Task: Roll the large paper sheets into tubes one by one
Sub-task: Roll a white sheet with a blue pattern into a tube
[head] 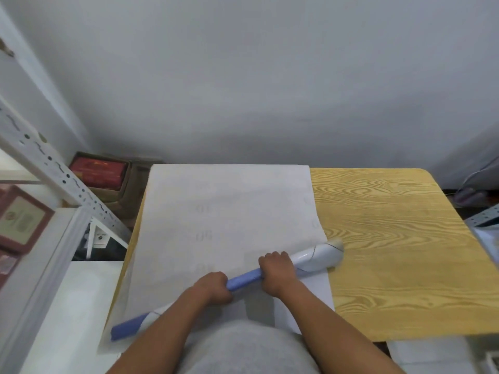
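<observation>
While both fists curl round it, a rolled paper tube [244, 280] lies slantwise across the lower middle of the frame, running from a blue end at the lower left up to a wider white end at centre right. Its outer face is glossy, blue along most of its length and white with thin dark lines near the right end. The left hand [213, 288] grips the blue stretch with fingers wrapped over the top, and the right hand [276, 273] grips just beside it, higher and to the right, where blue turns to white (only a short piece of tube shows between the two). Beneath the tube a large pale paper sheet [229, 211] lies flat, reaching up to the far edge of the wooden table [391, 252], whose yellow grain fills the right of the frame. At the far left stands a white metal shelf frame [54, 168], with a red box [98, 171] past it by the wall.
</observation>
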